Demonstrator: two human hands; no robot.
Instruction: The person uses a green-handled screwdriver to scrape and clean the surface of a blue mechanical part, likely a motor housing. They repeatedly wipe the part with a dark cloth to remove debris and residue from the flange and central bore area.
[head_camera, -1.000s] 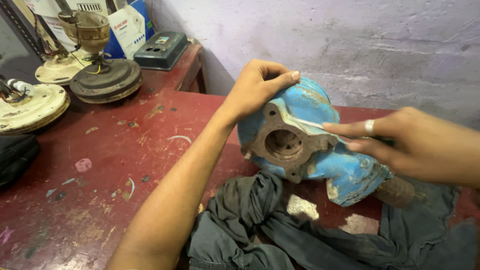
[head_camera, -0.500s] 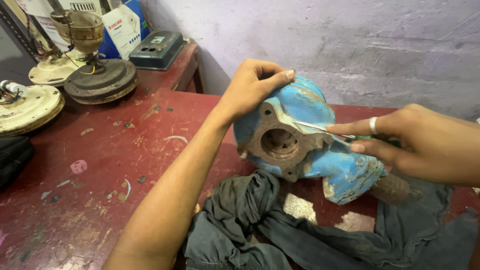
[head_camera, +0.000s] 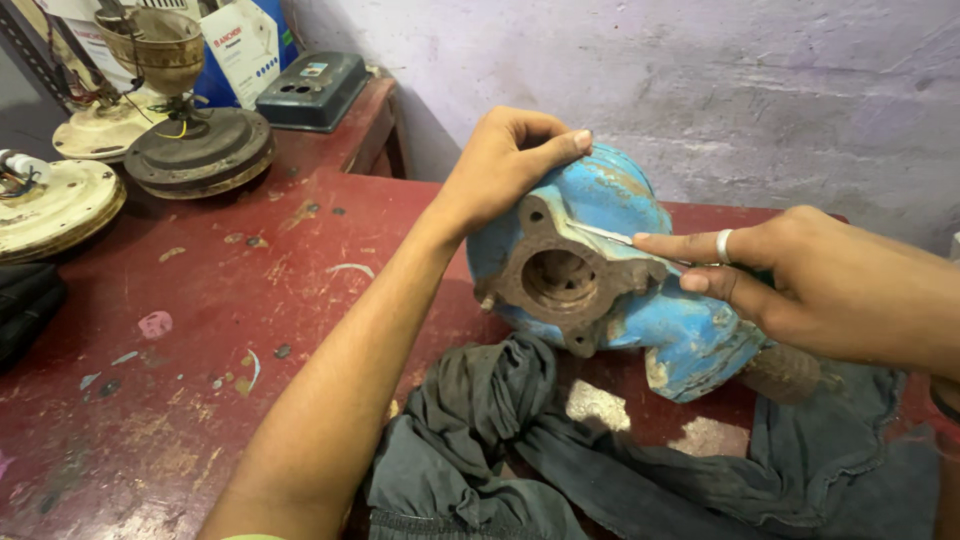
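Note:
A worn blue metal pump housing (head_camera: 640, 310) with a rusty flange and round bore (head_camera: 560, 278) lies on a dark grey cloth (head_camera: 470, 440) on the red table (head_camera: 200, 330). My left hand (head_camera: 505, 165) grips the top of the housing. My right hand (head_camera: 800, 275), with a ring on the index finger, holds a thin pale blade (head_camera: 602, 233). The blade's tip rests on the seam just above the flange, under my extended index finger.
Ceiling-fan motor parts stand at the back left: a dark round one (head_camera: 200, 150) with a brass cup, and cream ones (head_camera: 50, 205). A dark box (head_camera: 312, 90) and cartons sit behind. A black object (head_camera: 25, 310) lies at the left edge. A purple wall is close behind.
My right hand has drawn the blade a little along the seam at the flange. The view has shifted slightly; my left hand keeps its grip on the housing.

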